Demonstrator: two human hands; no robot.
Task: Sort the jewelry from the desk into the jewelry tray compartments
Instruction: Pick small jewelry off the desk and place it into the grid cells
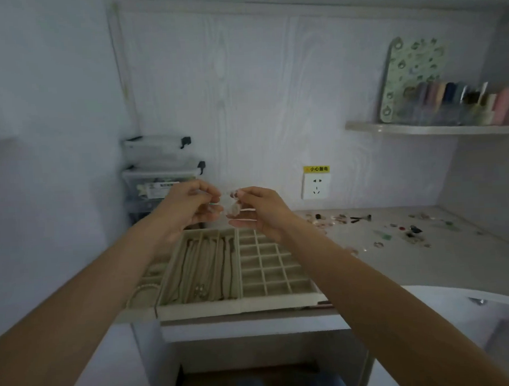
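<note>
The small pale thing (232, 207) pinched between the left hand (187, 207) and the right hand (260, 213) was too blurry to name, and the fingers hid part of it. The arms covered the back row of the jewelry tray (211, 307) and its right corner, and the little bits of jewelry (406, 231) on the desk (425, 261) were too tiny to tell apart. The colored things on the shelf (419, 130) ran off the right edge, and the stacked clear boxes (159, 170) were too fuzzy to see inside.
</note>
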